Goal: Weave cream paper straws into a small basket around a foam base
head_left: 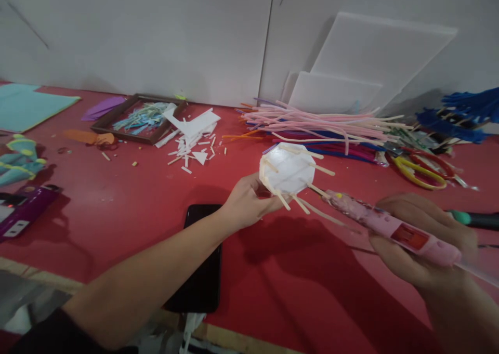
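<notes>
My left hand (pixel 249 200) is closed around the edge of a small white many-sided foam piece (pixel 290 169), holding it above the red table. Several short pale sticks jut out from around its rim. In my right hand (pixel 421 239) is a pink hot glue gun (pixel 390 224), its fingers wrapped round the body. The gun's tip points left at the piece's lower right side, close to one of the sticks; whether they touch I cannot tell. The right hand is slightly blurred. Below my left forearm lies a black phone (pixel 206 271).
Pink pipe cleaners (pixel 319 122) lie in a heap at the back. Yellow-handled scissors (pixel 419 174) are on the right. White scraps (pixel 195 130) and a brown frame (pixel 136 117) with paper strips sit back left. White foam boards (pixel 374 57) lean on the wall. A purple device (pixel 25 208) is at left.
</notes>
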